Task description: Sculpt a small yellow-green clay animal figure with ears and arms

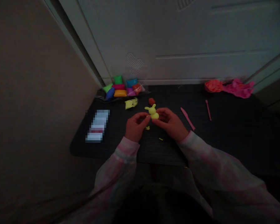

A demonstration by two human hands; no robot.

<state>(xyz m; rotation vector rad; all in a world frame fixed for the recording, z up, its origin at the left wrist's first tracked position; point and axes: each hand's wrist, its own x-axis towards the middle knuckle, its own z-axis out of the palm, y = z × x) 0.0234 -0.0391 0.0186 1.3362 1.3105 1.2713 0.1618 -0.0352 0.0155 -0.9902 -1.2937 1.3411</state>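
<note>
A yellow clay rabbit (154, 115) with two ears, a round head and a round body is held above the dark table. My right hand (171, 122) is closed around the right side of its body with thumb and fingers. At the rabbit's left side, my left hand (136, 126) pinches a thin strip of yellow clay (148, 116) that touches the body. Beneath the hands lie a small yellow clay scrap (147, 128) and a short yellow clay strip (161, 139). Just behind the rabbit sits a red clay lump (151, 101).
On the black table (121, 146), a blurred phone-like rectangle (98, 126) lies left. Colourful clay packets (120, 88) and an opened yellow wrapper (131, 103) lie behind. A pink plastic knife (188, 118), a thin pink tool (208, 110) and crumpled pink material (239, 88) are right.
</note>
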